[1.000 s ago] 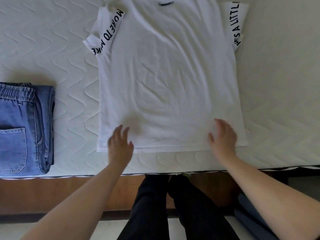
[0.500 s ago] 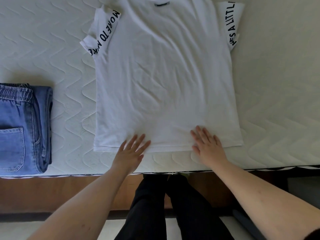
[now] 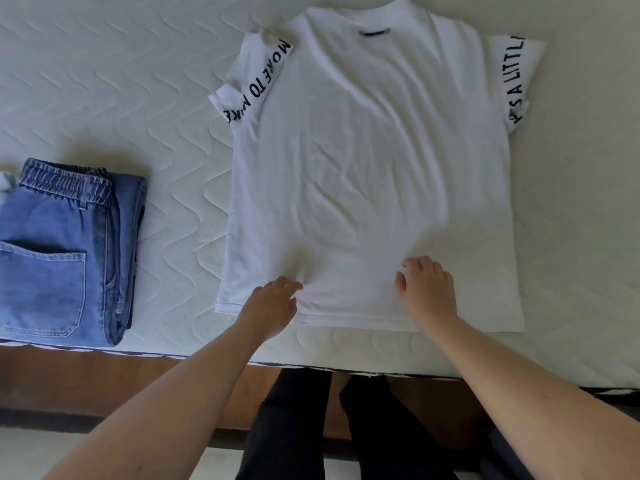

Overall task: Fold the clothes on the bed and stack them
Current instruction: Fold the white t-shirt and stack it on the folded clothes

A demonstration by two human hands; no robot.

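- Two garments on the white quilted mattress [image 3: 104, 98]: a white short-sleeved T-shirt with black lettering on the sleeves [image 3: 374, 174] laid flat, back side up, collar at 12 o'clock and hem at 6 o'clock near the bed edge. Flat like that so it's ready for folding, I'd guess.
- Folded blue denim jeans [image 3: 62, 258] sit over at 9 o'clock, well apart from the shirt; looks like the start of the stack, so the shirt probably ends up on top.
- Left hand [image 3: 273, 303] rests on the hem around 7 o'clock of the shirt, fingers reaching forward, loose, not gripping anything.
- Right hand [image 3: 427, 289] is palm-down on the hem about 5 o'clock, fingers slightly bent, pressing the cloth rather than pinching it.
- Both forearms reach in from 6 o'clock; seems like smoothing wrinkles.
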